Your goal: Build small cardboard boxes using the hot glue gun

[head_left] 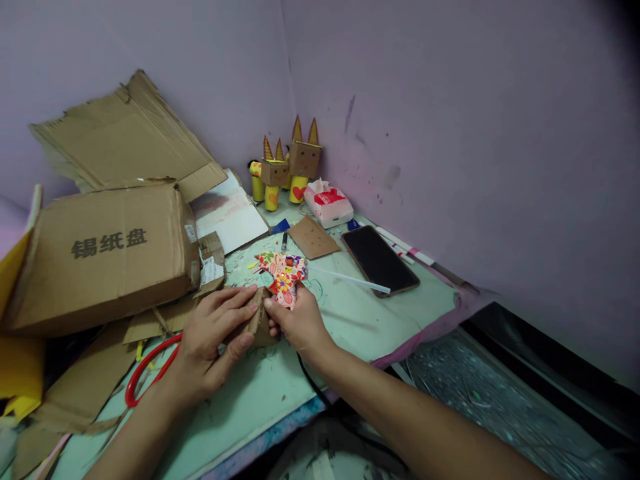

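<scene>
At the middle of the frame, the small folded cardboard piece [261, 320] sits between both hands above the counter [390, 320], its edge upright. The left hand [207, 340] steadies its left side. The right hand's [300, 323] grip is closed around the floral glue gun [284, 279], which projects above it, nozzle leftward; its thumb meets the cardboard.

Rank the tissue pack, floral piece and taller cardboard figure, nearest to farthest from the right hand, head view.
1. Floral piece: beside the right hand.
2. Tissue pack: farther back, near the wall.
3. Taller cardboard figure: behind, toward the corner.
</scene>
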The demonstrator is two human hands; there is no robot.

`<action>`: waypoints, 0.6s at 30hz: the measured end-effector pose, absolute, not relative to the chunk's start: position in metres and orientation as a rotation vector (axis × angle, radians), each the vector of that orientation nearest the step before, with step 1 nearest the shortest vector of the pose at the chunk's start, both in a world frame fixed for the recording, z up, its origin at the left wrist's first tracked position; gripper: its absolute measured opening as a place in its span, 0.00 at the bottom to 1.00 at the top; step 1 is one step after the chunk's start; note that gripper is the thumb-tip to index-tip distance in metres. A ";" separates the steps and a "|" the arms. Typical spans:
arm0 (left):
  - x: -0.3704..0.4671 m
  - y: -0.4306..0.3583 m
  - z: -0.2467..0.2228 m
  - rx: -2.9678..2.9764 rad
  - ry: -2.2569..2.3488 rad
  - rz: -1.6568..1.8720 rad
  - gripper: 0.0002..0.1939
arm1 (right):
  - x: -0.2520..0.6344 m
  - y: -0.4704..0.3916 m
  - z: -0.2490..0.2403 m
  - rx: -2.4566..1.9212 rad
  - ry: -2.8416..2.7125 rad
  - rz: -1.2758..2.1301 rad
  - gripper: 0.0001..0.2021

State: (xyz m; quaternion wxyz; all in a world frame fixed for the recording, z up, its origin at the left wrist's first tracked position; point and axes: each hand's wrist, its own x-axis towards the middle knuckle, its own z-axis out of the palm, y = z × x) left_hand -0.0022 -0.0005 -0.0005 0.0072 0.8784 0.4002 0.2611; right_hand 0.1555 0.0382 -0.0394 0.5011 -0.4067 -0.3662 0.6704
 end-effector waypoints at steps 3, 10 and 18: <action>-0.003 0.000 -0.003 2.732 1.243 0.835 0.18 | 0.156 0.038 -0.038 -0.987 -0.880 1.621 0.12; -0.007 0.003 -0.011 2.771 1.205 0.875 0.19 | 0.154 0.037 -0.038 -0.997 -0.886 1.620 0.12; -0.006 0.006 -0.009 2.789 1.286 0.962 0.16 | 0.152 0.046 -0.033 -0.974 -0.963 1.625 0.14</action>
